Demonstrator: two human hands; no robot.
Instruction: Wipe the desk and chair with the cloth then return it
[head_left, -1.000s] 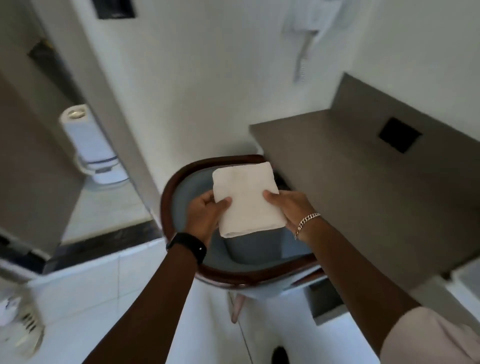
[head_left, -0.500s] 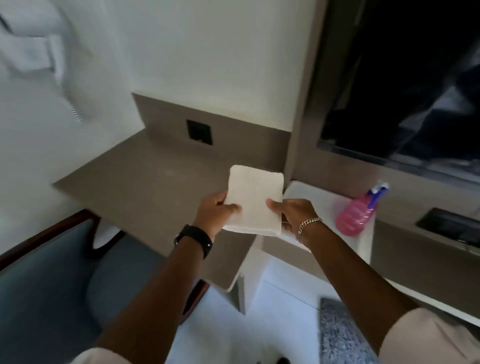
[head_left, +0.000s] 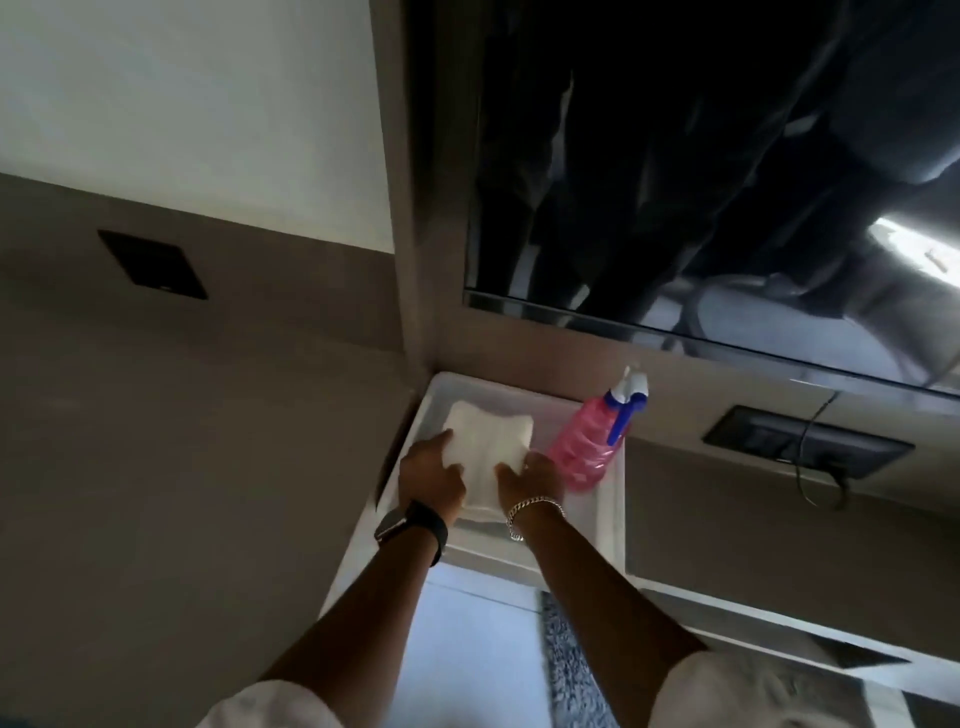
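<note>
The folded white cloth lies flat on a white shelf top to the right of the brown desk. My left hand rests on the cloth's left edge and my right hand on its right edge, fingers pressing it down. Both hands still touch the cloth. The chair is out of view.
A pink spray bottle with a blue and white trigger stands right beside my right hand. A dark screen hangs on the wall above. A black socket plate sits behind the desk, another recessed panel with a cable to the right.
I turned right from the chair, past the desk. The cloth went from held up in the air to lying on the white shelf beside the spray bottle.
</note>
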